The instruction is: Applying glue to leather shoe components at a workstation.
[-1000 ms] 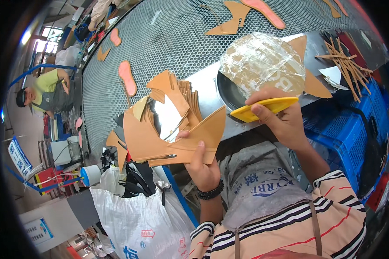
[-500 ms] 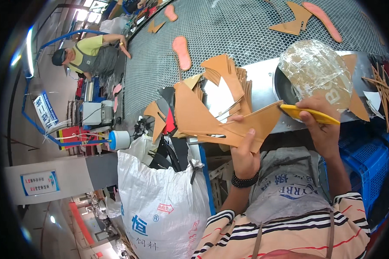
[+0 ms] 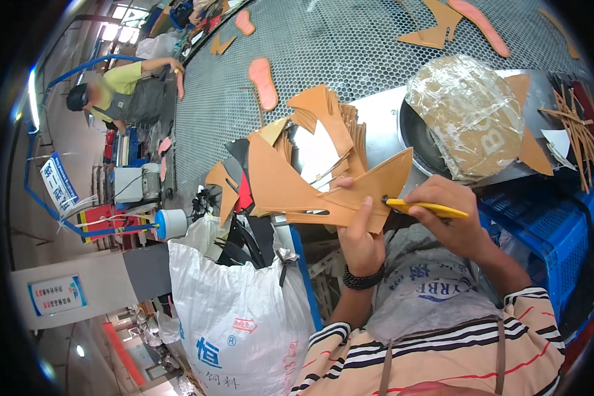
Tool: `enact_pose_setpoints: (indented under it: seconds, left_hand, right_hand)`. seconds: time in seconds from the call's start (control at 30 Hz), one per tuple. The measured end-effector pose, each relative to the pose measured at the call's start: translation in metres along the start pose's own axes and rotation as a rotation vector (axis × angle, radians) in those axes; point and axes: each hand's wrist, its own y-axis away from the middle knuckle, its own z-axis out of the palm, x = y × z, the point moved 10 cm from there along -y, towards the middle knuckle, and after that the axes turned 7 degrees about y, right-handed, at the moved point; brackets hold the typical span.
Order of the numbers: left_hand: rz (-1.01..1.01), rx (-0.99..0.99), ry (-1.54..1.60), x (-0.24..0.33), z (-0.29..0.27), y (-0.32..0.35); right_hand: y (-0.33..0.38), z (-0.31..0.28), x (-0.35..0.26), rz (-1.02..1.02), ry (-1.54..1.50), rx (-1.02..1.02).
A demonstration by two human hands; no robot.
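Note:
My left hand (image 3: pixel 363 241), a dark beaded bracelet at its wrist, grips a wide tan leather-like shoe upper piece (image 3: pixel 284 181) from its lower edge, thumb on top. The piece looks layered along its edge. My right hand (image 3: pixel 445 214) is closed round a flat yellow-handled tool (image 3: pixel 435 209) with a small dark tip. That tip touches or almost touches the right end of the piece, near my left thumb; its exact kind I cannot make out. Just beyond my left hand stands a fanned stack of similar tan pieces (image 3: pixel 340 125).
A plastic-wrapped cardboard disc (image 3: pixel 468 119) covers a dark round bowl on the metal ledge. Pink insoles (image 3: pixel 263 82) lie on the mesh conveyor (image 3: pixel 350 39). A white woven sack (image 3: pixel 244 317) stands left, a blue crate (image 3: pixel 541 244) right. A co-worker (image 3: pixel 122 92) is at far left.
My right hand has brought the yellow tool down and left, from above the piece's upper right corner to its lower right end. My left hand keeps its hold on the piece.

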Motion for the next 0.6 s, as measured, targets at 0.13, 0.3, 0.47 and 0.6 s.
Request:
enact_pose_setpoints:
  seconds: [0.13, 0.3, 0.47, 0.6]
  left_hand:
    - [0.236, -0.129, -0.468, 0.014, 0.009, 0.003]
    - [-0.031, -0.016, 0.022, -0.006, 0.007, 0.002]
    - [-0.031, -0.025, 0.082, -0.005, 0.015, 0.003]
    - [-0.031, -0.045, 0.127, -0.007, 0.019, 0.004]
  right_hand:
    - [0.005, 0.008, -0.002, 0.009, -0.052, -0.043]
    - [0.01, 0.013, 0.006, 0.091, -0.168, -0.155]
    - [0.011, -0.018, 0.017, 0.177, -0.217, 0.043]
    - [0.014, -0.036, 0.017, 0.158, -0.031, 0.215]
